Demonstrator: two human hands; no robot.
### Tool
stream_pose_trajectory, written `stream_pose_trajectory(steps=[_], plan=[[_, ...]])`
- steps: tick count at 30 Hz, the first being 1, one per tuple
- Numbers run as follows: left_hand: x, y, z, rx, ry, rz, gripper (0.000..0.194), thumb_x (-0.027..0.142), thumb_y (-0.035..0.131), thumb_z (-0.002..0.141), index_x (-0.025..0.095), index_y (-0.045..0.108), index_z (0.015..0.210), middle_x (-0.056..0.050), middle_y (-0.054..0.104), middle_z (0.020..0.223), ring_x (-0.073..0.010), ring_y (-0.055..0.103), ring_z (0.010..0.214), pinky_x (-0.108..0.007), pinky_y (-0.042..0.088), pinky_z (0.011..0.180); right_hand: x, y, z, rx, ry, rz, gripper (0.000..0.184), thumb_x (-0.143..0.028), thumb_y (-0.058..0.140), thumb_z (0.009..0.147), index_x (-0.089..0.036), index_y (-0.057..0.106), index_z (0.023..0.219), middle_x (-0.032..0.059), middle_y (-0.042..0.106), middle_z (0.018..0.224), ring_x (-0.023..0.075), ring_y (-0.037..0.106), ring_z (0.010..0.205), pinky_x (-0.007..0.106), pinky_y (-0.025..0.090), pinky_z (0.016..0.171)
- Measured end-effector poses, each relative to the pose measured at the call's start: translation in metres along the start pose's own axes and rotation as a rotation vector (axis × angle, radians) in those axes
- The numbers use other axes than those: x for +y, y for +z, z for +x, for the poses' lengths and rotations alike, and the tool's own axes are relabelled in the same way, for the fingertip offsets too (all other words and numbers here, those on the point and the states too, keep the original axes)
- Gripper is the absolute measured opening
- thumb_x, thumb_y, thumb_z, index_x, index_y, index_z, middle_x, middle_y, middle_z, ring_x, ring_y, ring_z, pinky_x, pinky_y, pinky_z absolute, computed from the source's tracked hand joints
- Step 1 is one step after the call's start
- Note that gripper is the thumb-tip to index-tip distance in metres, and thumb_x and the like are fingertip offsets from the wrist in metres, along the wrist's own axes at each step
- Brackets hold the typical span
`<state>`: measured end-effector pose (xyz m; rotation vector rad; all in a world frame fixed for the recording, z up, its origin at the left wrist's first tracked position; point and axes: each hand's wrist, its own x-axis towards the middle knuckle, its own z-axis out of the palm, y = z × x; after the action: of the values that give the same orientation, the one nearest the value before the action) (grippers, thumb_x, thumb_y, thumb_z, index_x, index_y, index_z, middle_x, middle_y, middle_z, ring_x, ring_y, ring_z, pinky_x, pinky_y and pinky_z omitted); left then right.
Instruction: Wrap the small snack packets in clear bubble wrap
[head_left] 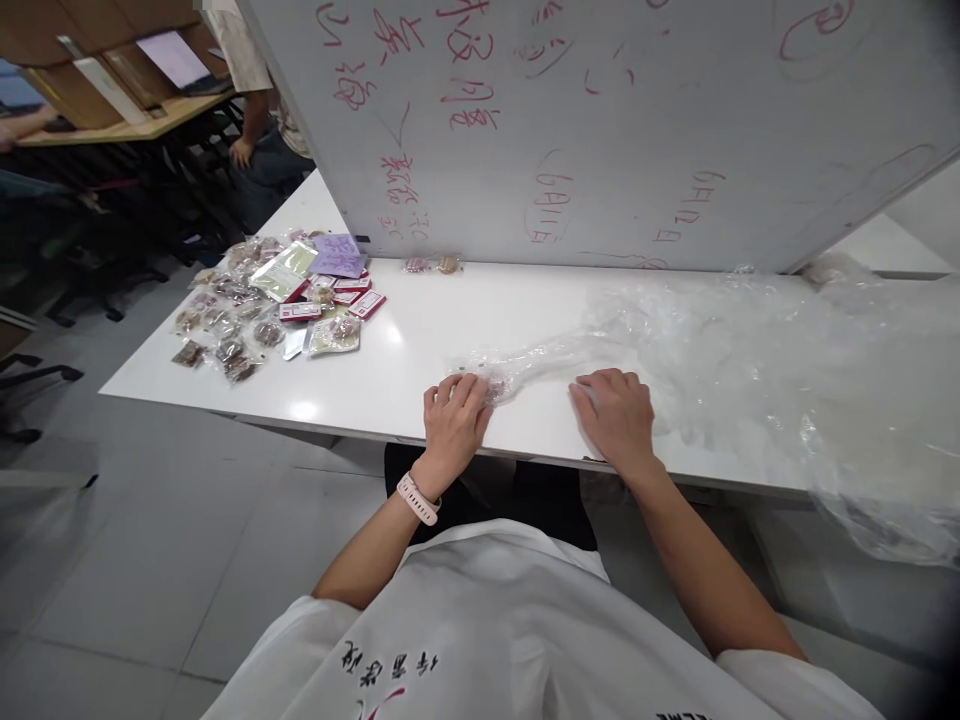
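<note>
On the white table [420,340], my left hand [452,420], with a pale watch band on the wrist, has its fingers curled over the end of a strip of clear plastic film [551,352]. Through this film end a small reddish packet [495,384] shows, partly covered by my fingers. To the right, my right hand [619,415] rests near the table's front edge, its thumb apart from the fingers. It seems to hold nothing, and the film runs just behind and beside it. What lies beneath its palm is hidden.
A heap of small wrapped packets [232,320] lies at the table's left end, with red-and-white boxes [300,312] and a purple packet [337,256]. Two small packets [431,265] sit by the whiteboard [600,130]. Crumpled clear plastic [750,350] overhangs the front edge at right.
</note>
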<state>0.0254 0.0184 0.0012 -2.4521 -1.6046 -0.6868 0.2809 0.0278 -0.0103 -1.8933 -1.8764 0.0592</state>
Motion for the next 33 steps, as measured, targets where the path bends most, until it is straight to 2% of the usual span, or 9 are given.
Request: stream_pose_trajectory(steps=[5,11,13,16,19,23,27,30,33], plan=[[-0.002,0.001,0.001,0.026,0.019,-0.03,0.023,0.026,0.057,0.097,0.02,0.064,0.119,-0.011,0.069,0.126,-0.0309,0.057,0.117,-0.044,0.039,0.088,-0.043,0.015,0.025,-0.132,-0.165,0.333,0.053,-0.052,0.044,0.098,-0.021,0.055,0.14,0.0136,0.057,0.142,0.0333,0.051,0.128,0.053,0.045,0.104],[-0.013,0.013,-0.005,0.039,0.037,-0.125,0.017,0.028,0.053,0.1,0.018,0.066,0.105,-0.011,0.072,0.096,-0.0288,0.064,0.101,-0.044,0.046,0.086,-0.081,0.031,0.03,-0.247,-0.573,0.447,0.041,-0.034,0.035,0.105,-0.028,0.056,0.14,0.0053,0.058,0.144,0.0247,0.047,0.137,0.05,0.041,0.113],[-0.017,0.018,-0.009,0.079,0.042,-0.218,0.018,0.026,0.053,0.1,0.018,0.064,0.111,-0.01,0.071,0.098,-0.027,0.065,0.1,-0.043,0.05,0.088,-0.083,0.036,0.024,-0.26,-0.584,0.424,0.04,-0.031,0.035,0.105,-0.03,0.058,0.137,0.0045,0.058,0.143,0.024,0.048,0.136,0.05,0.044,0.11],[-0.019,0.019,-0.015,0.18,0.036,-0.329,0.034,0.024,0.053,0.099,0.019,0.052,0.133,-0.015,0.06,0.134,-0.0263,0.059,0.12,-0.042,0.052,0.097,-0.08,0.041,0.019,-0.23,-0.572,0.383,0.036,-0.029,0.037,0.104,-0.025,0.064,0.128,0.0092,0.061,0.138,0.0267,0.05,0.133,0.051,0.048,0.106],[-0.019,0.012,-0.014,0.135,0.116,-0.348,0.046,0.02,0.051,0.1,0.02,0.041,0.145,-0.015,0.048,0.15,-0.0267,0.049,0.134,-0.043,0.048,0.108,-0.076,0.041,0.019,-0.249,-0.629,0.362,0.033,-0.028,0.039,0.103,-0.023,0.065,0.123,0.0125,0.063,0.13,0.0287,0.051,0.13,0.054,0.048,0.106],[-0.024,0.002,-0.004,-0.036,0.175,-0.336,0.056,0.023,0.056,0.097,0.02,0.035,0.15,-0.014,0.055,0.144,-0.0301,0.049,0.131,-0.048,0.046,0.108,-0.066,0.032,0.017,-0.286,-0.673,0.441,0.04,-0.031,0.049,0.099,-0.026,0.052,0.139,0.0117,0.056,0.14,0.0295,0.047,0.137,0.056,0.047,0.109],[-0.035,0.003,0.004,-0.085,0.173,-0.369,0.052,0.023,0.059,0.096,0.018,0.039,0.143,-0.015,0.065,0.124,-0.03,0.054,0.117,-0.045,0.054,0.093,-0.059,0.024,0.012,-0.271,-0.605,0.512,0.048,-0.033,0.053,0.098,-0.03,0.042,0.144,0.0111,0.051,0.144,0.0277,0.053,0.13,0.048,0.055,0.097],[-0.042,0.009,0.01,-0.076,0.131,-0.401,0.042,0.029,0.059,0.097,0.017,0.044,0.135,-0.012,0.068,0.104,-0.0284,0.057,0.109,-0.042,0.055,0.085,-0.061,0.027,0.016,-0.221,-0.65,0.485,0.038,-0.033,0.05,0.099,-0.028,0.048,0.137,0.0112,0.058,0.136,0.028,0.056,0.123,0.048,0.054,0.096],[-0.047,0.012,0.021,-0.072,0.022,-0.488,0.041,0.032,0.06,0.097,0.019,0.046,0.132,-0.011,0.067,0.106,-0.025,0.061,0.106,-0.038,0.054,0.084,-0.066,0.035,0.026,-0.205,-0.62,0.499,0.028,-0.038,0.046,0.101,-0.025,0.058,0.122,0.0111,0.067,0.12,0.0274,0.062,0.11,0.046,0.053,0.091]])
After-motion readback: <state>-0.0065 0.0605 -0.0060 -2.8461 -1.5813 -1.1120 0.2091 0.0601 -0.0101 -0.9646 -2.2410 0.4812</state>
